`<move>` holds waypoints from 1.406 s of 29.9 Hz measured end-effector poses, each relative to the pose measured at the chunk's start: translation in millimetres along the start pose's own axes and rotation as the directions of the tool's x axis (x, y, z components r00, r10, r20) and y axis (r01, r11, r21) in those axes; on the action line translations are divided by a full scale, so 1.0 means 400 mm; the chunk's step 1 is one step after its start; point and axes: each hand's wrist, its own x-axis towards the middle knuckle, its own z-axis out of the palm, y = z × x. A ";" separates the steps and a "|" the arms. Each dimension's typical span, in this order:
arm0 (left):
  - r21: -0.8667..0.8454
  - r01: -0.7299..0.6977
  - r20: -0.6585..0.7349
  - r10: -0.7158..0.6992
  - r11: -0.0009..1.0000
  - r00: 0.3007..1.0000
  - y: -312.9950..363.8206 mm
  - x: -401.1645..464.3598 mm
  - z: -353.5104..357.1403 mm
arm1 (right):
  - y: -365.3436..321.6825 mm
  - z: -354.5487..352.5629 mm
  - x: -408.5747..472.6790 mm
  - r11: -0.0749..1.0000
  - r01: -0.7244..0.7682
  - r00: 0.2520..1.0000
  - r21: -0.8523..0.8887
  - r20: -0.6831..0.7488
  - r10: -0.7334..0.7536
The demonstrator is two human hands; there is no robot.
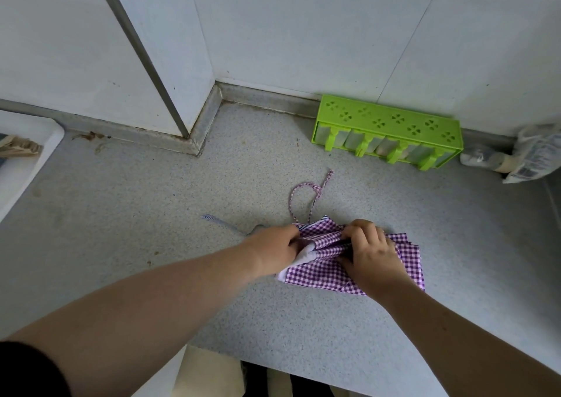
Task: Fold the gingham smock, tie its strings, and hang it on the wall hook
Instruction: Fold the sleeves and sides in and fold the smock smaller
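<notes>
Both forearms reach in, left hand [274, 249] and right hand [368, 249] gripping the gingham smock [321, 270], we're mid-fold; strings [305, 197] beyond our knuckles need tying next.

No text, label, brand, number or sign can be read anywhere in this view. The only printing in sight is on a crumpled plastic packet [534, 153] at the far right edge of the tabletop [151, 229], against the wall; its dark markings are too small and blurred to make out. The green plastic rack [388, 129] beside it carries cut-out clover shapes along its top, which are decoration, not writing.
</notes>
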 end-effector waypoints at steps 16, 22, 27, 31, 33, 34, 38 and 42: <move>-0.259 0.023 -0.088 -0.048 0.966 0.995 -0.017 0.009 -0.025 | -0.006 -0.011 0.001 1.000 0.016 0.999 0.000 0.039 -0.016; -0.116 -0.010 -0.032 0.006 0.993 0.999 -0.009 0.015 -0.035 | -0.003 -0.014 0.005 1.000 0.004 0.999 0.010 0.051 -0.004; 0.144 0.026 0.058 -0.035 0.989 0.998 -0.016 0.016 -0.033 | -0.003 -0.015 0.008 1.000 -0.006 0.997 0.017 0.079 0.005; 0.195 0.018 0.025 -0.023 0.981 0.999 -0.003 0.020 -0.048 | 0.003 -0.017 0.012 1.000 -0.011 0.995 0.009 0.104 0.010; 0.261 -0.043 0.065 0.027 0.964 0.998 -0.003 0.019 -0.052 | 0.005 -0.018 0.013 1.000 -0.013 0.994 0.018 0.108 0.011; 0.275 -0.079 0.091 0.056 0.958 0.994 -0.003 0.016 -0.057 | 0.005 -0.019 0.012 1.000 -0.014 0.994 0.022 0.110 0.012; 0.417 -0.203 0.162 0.147 0.886 0.976 -0.024 0.011 -0.081 | 0.003 -0.021 0.012 1.000 -0.015 0.993 0.026 0.118 0.012; 0.492 -0.257 0.123 0.226 0.832 0.966 -0.032 0.019 -0.079 | 0.004 -0.023 0.016 1.000 -0.011 0.992 0.018 0.130 0.009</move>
